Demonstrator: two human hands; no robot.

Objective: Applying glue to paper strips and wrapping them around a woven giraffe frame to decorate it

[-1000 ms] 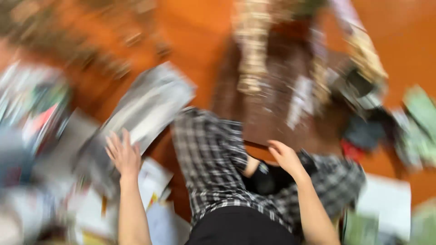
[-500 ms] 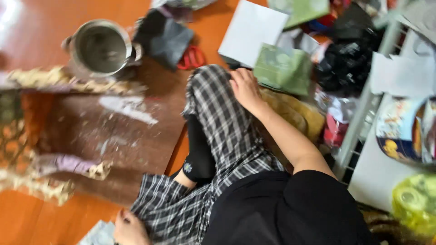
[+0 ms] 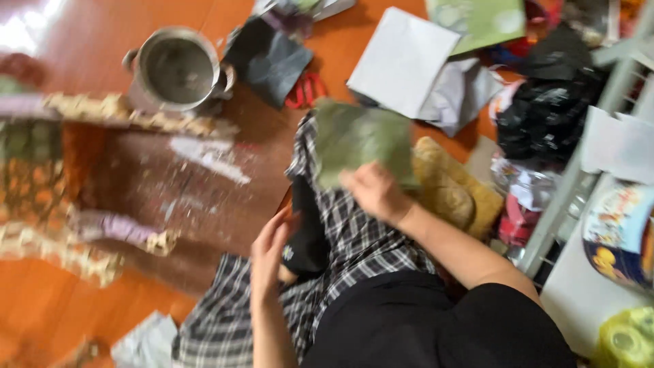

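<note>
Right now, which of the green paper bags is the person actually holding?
The dull green bag over the checked knee, gripped by the right hand. The brighter green one lies untouched on the floor.

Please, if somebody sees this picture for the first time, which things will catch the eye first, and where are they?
At the centre, the right hand holds a green paper bag above the checked trousers, while the left hand rests open by the black sock. At upper left a metal pot stands on the orange floor, beside a brown patterned rug.
</note>
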